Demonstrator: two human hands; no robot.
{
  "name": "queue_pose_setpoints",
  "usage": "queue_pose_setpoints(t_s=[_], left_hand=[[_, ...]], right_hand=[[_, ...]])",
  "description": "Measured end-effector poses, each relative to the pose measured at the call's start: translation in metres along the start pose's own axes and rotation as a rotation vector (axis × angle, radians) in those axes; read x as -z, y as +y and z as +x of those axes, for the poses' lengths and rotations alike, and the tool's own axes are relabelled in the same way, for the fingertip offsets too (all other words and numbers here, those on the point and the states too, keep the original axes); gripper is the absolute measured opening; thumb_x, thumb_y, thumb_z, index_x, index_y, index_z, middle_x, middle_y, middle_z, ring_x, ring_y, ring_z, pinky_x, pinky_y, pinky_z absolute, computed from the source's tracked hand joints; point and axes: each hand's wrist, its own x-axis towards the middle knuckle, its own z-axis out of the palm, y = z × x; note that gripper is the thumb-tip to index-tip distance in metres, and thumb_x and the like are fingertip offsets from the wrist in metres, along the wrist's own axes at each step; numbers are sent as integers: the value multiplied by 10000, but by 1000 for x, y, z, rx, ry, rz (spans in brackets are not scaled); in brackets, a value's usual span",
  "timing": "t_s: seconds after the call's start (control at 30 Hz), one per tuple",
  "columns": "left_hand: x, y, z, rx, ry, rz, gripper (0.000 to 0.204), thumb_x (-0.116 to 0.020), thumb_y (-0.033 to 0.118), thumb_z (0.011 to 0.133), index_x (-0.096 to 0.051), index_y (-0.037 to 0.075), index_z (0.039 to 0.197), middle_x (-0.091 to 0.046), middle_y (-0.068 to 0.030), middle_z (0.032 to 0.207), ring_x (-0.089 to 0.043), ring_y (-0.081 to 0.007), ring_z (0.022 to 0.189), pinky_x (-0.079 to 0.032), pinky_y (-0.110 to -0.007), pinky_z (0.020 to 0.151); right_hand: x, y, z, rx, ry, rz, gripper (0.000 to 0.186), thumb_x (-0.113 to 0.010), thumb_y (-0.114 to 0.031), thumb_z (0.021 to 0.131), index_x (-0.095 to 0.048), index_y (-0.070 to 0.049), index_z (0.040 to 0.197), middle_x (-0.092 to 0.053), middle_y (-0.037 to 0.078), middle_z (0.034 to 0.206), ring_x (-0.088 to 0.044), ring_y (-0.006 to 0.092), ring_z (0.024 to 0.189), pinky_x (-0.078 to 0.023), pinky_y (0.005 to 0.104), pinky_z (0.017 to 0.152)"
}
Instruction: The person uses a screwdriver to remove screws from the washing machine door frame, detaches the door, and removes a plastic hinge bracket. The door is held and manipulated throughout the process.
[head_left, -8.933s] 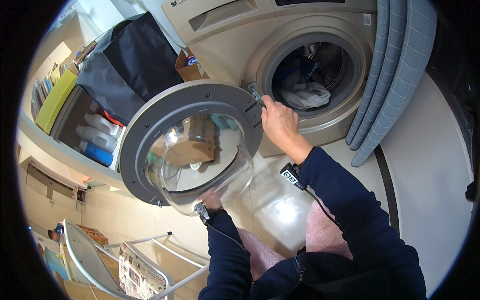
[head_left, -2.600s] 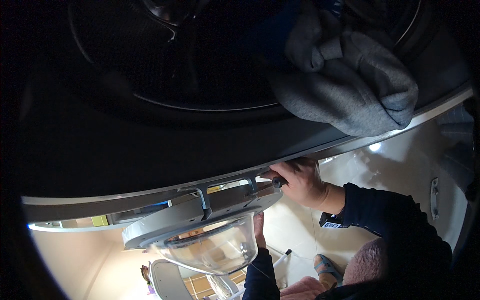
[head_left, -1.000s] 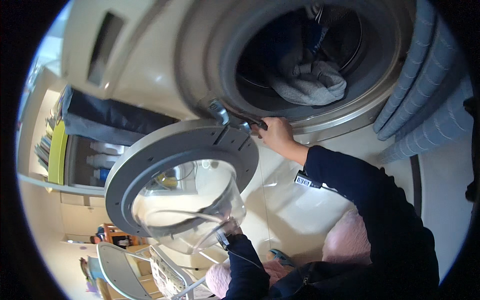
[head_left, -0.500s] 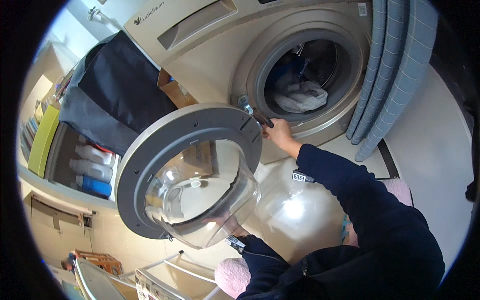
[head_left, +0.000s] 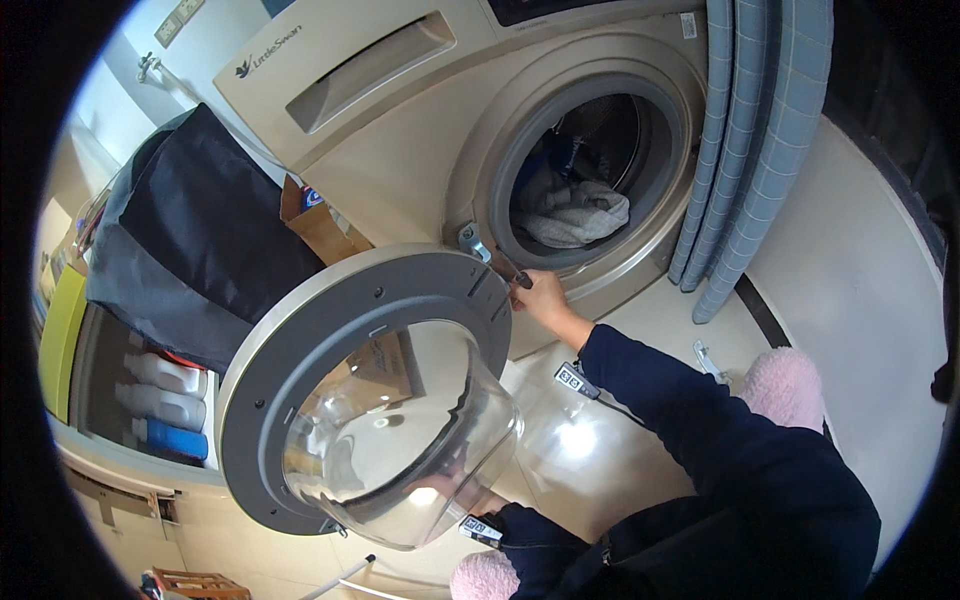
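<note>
Right hand (head_left: 546, 300) clasps dark tool (head_left: 524, 280), tip indistinct; left hand (head_left: 456, 484) behind door glass (head_left: 488, 425), grip unclear

The scene is viewed from the wearer's head by the left camera of a side-by-side fisheye pair. The lens is directed downward and ahead — toward the washer (head_left: 410, 185), whose front is seen obliquely and tilted in the frame. The door (head_left: 390, 300) is shown large at close range, left of centre, while the drum (head_left: 610, 125) is set farther off. The floor (head_left: 640, 325) is seen from above. The sleeves (head_left: 690, 415) are brought in from below, close to the lens. The shelf (head_left: 120, 462) edge is bent near the rim — the circular field is bounded by black.
</note>
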Motion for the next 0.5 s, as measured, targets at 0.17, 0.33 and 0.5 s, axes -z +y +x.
queue_pose_setpoints(t_s=[0.17,0.33,0.5], left_hand=[[15,13,7,231,-90,-514,1146,-515,847,679,-201,128,1513,-270,-198,1520,-317,-479,1326,-441,-749,872],[32,3,24,236,-86,-466,1236,-620,822,621,-162,106,1520,-194,-217,1547,-271,-512,1336,-382,-798,895],[52,-1,31,106,-287,-300,1011,-561,690,804,-193,67,1511,-261,-217,1526,-293,-451,1352,-296,-698,1076]], right_hand=[[-5,12,1,8,-9,223,142,-600,-67,893,-659,28,805,-643,59,641,-601,123,555,-472,275,534],[-10,8,-7,72,34,158,100,-581,-41,852,-666,12,850,-644,72,638,-610,136,547,-480,290,535],[-9,1,-21,45,115,-97,176,-635,-133,795,-675,5,897,-663,163,692,-667,315,683,-510,407,649]])
